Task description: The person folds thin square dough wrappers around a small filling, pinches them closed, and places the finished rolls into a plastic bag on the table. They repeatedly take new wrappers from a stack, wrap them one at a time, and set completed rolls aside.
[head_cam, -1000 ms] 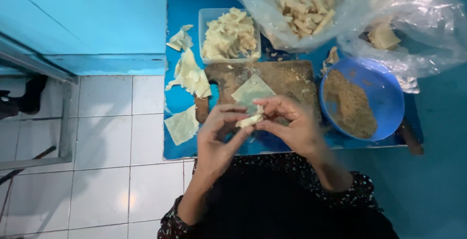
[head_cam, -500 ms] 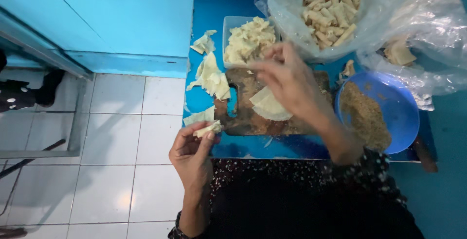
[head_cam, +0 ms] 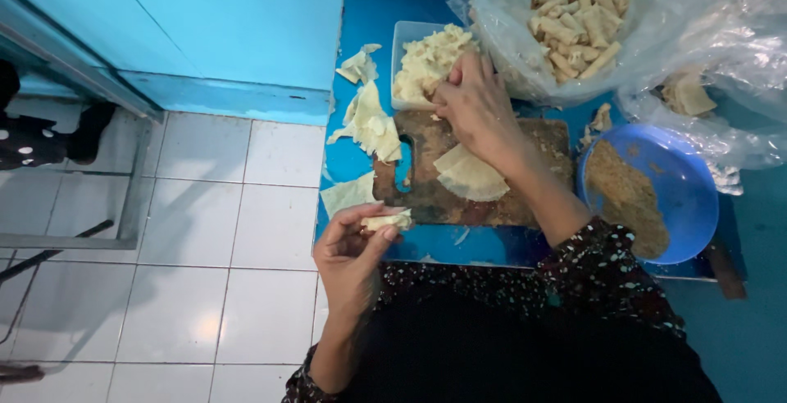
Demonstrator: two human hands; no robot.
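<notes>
Head view: right hand point(head_cam: 474, 108) fingertips hidden in white tub point(head_cam: 407, 38), grip unclear; left hand point(head_cam: 354, 247) pinching small roll point(head_cam: 387, 222).

Left hand point(head_cam: 352, 247) pinching small roll point(head_cam: 387, 222); right hand point(head_cam: 474, 108) at filling tub point(head_cam: 407, 38).

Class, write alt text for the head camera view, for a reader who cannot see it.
Seen from above, a person's left hand holds a small rolled pastry while the right hand reaches into a tub of pale wrapper sheets. On the blue table lie a wooden board, a blue bowl of brown crumbs and a plastic bag of finished rolls.
</notes>
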